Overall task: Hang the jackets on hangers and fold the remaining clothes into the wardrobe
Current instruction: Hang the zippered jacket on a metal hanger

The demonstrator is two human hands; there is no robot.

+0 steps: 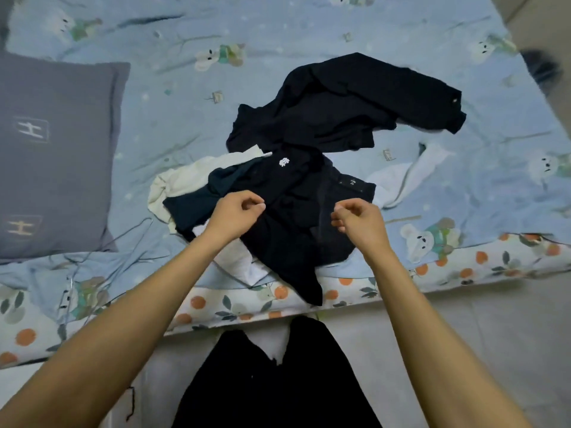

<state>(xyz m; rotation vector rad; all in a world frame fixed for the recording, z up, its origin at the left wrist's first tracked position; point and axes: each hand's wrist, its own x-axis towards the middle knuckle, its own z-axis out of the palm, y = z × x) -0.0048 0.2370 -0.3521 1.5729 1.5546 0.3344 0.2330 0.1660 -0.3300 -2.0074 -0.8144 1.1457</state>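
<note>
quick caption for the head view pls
Both hands hover, fingers curled, over a black garment on the bed.

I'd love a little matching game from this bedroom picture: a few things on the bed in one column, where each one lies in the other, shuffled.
Things:
1. grey square pillow
2. black garment with a small white logo
3. cream-white cloth
4. thin wire hanger

Places:
A. partly under the dark clothes, sticking out to their left
B. at the left edge of the bed
C. directly beneath both hands, its lower end hanging over the bed's edge
D. on the blue bedsheet between the pillow and the left forearm

Pairs: 1-B, 2-C, 3-A, 4-D
</note>
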